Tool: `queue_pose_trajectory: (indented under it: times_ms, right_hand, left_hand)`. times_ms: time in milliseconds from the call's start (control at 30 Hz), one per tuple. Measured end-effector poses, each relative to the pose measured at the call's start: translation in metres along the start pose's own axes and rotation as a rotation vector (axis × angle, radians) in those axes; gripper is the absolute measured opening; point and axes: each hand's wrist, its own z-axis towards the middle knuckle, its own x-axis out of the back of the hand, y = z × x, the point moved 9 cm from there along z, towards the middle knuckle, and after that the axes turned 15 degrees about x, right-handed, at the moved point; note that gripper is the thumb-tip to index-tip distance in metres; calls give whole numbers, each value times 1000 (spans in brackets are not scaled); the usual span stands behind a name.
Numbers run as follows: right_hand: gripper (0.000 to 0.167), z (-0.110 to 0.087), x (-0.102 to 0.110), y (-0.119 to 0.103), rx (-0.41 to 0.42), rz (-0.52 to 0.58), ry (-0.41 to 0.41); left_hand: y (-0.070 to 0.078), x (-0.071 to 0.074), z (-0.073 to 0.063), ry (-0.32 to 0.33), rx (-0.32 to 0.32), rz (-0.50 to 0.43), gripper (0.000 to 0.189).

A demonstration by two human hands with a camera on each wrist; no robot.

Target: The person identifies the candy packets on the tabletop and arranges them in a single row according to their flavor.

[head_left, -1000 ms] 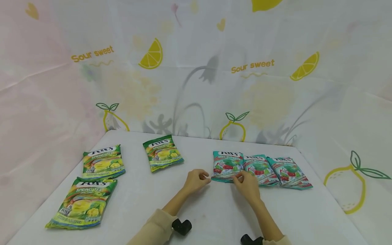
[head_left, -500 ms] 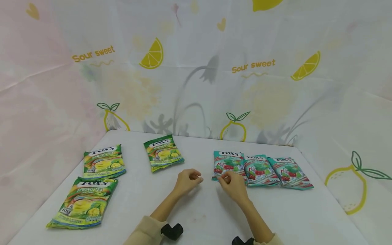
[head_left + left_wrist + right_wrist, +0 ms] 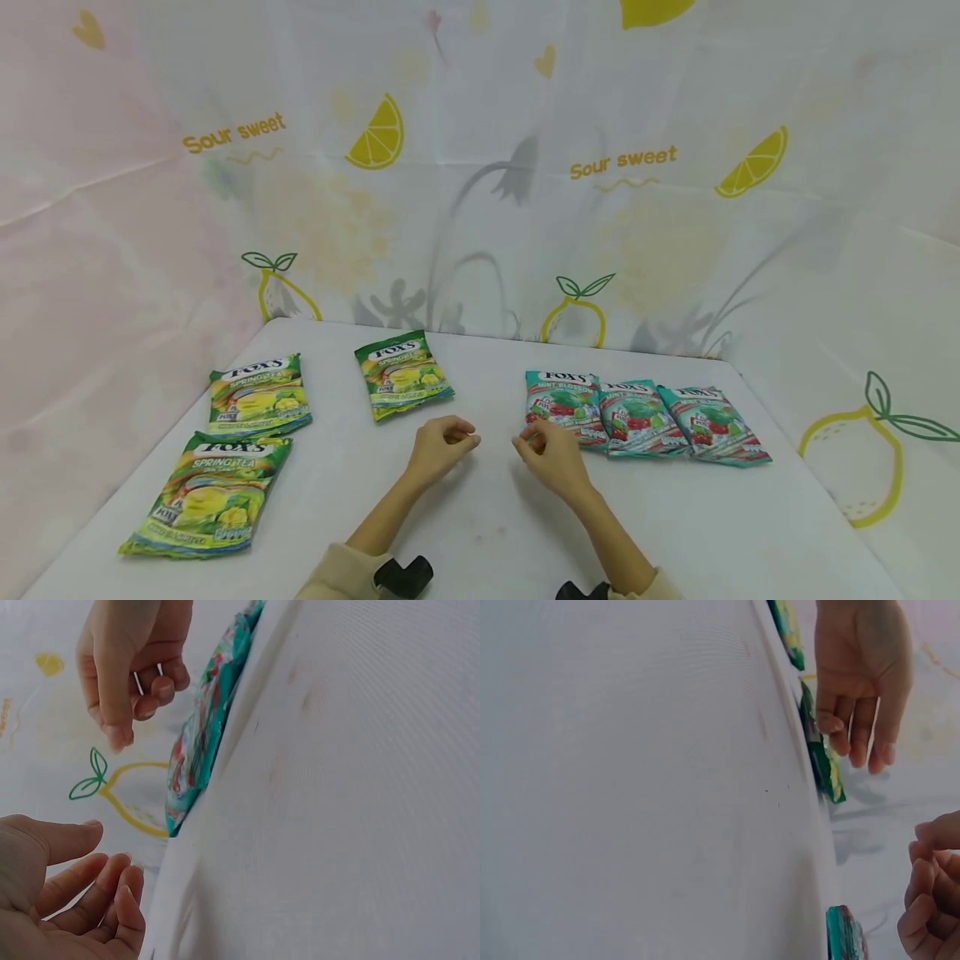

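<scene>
My left hand hovers over the middle of the table, fingers loosely curled, holding nothing. A short gap away, my right hand is also loosely curled with nothing in it, its fingertips just left of a teal Mint Blossom candy bag. That bag is the leftmost of three in a row; the middle one and the right one lie tilted beside it. In the left wrist view the left fingers hang apart from the thumb. The right wrist view shows both hands with nothing between their fingers.
Three green Spring Tea candy bags lie on the left: one at the back, one by the left edge and one nearer. The white table meets a lemon-print cloth backdrop behind it.
Both hands have moved left, away from the teal bags. The right hand has come off the lower edge of the leftmost teal bag. The bags lie where they were.
</scene>
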Motion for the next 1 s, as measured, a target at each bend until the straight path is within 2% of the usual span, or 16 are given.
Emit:
queue_pose_trajectory:
  times_ms: [367, 800, 1000]
  right_hand:
    - [10, 8, -22, -12, 69, 11, -34]
    - [11, 21, -48, -19, 118, 28, -71]
    - [12, 28, -57, -21, 119, 31, -85]
  left_hand:
    - [-16, 22, -3, 61, 44, -7, 13]
    - [-27, 50, -7, 136, 59, -28, 14]
    - [-31, 64, -7, 191, 78, 12, 15]
